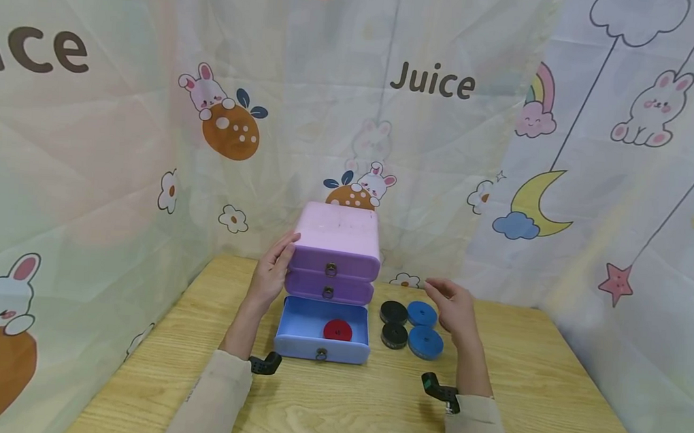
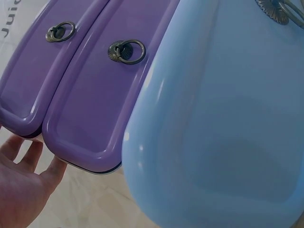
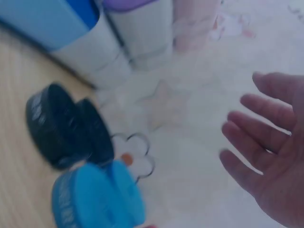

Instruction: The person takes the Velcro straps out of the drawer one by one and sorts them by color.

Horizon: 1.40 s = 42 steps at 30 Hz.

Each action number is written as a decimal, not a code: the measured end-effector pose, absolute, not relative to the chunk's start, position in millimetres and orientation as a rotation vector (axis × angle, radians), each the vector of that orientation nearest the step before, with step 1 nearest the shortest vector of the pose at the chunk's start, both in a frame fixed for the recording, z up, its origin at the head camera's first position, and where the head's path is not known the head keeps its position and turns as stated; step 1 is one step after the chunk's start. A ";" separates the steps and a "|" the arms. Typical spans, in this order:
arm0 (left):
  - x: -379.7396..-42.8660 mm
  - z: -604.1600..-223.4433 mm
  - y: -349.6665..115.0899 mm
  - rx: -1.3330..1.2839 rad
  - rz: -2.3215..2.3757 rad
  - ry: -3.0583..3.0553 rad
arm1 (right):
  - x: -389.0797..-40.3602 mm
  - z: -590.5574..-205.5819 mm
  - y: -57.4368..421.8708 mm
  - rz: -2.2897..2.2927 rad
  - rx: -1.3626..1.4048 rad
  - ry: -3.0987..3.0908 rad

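A small drawer cabinet with a pink top [image 1: 339, 226] has two purple drawers [image 1: 328, 287] pushed in and a light blue bottom drawer [image 1: 293, 346] pulled out. Inside the blue drawer lies a red disc [image 1: 338, 330]. My left hand [image 1: 270, 271] rests against the cabinet's left side, fingers extended along it, as the left wrist view also shows. To the right of the cabinet, my right hand [image 1: 453, 307] hovers beside two black discs [image 1: 393, 312] and two blue discs [image 1: 425, 342]. Its fingers are loosely bent and hold nothing in the right wrist view.
The cabinet and discs stand on a wood-grain table [image 1: 343, 406]. Cartoon-printed cloth [image 1: 305, 110] hangs behind and at both sides. Ring pulls [image 2: 127, 51] stick out from the drawer fronts. The open blue drawer juts toward me between my forearms.
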<state>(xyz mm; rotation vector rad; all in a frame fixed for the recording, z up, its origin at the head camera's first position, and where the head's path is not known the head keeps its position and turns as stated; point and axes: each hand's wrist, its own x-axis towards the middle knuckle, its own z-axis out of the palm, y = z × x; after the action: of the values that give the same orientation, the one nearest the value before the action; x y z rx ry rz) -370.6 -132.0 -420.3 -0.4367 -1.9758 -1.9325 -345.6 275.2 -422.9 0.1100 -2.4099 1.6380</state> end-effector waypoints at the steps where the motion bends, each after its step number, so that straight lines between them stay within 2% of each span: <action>1: -370.5 -420.5 -132.1 -0.437 -1.932 -1.977 | -343.5 -418.8 271.8 1.607 0.143 -2.427; 9: -370.6 -420.6 -132.9 -0.430 -1.936 -1.974 | -325.3 -389.9 244.5 1.455 0.449 -2.483; 18: -371.8 -421.0 -133.2 -0.432 -1.933 -1.984 | -315.8 -379.4 211.2 1.371 0.647 -2.512; 29: -372.4 -420.4 -133.8 -0.445 -1.956 -1.975 | -315.1 -390.1 175.3 1.236 0.905 -2.628; 37: -371.1 -417.1 -133.8 -0.419 -1.953 -2.011 | -319.9 -405.7 157.5 1.154 0.922 -2.724; 42: -356.5 -404.2 -131.1 -0.422 -1.947 -2.028 | -323.4 -417.5 150.2 1.141 0.912 -2.804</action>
<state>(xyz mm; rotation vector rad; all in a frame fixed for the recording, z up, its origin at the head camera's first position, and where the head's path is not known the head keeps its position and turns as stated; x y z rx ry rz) -356.5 -131.1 -404.2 -0.4219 -2.0282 -1.9467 -323.4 150.2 -417.5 0.9124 -2.8036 1.1411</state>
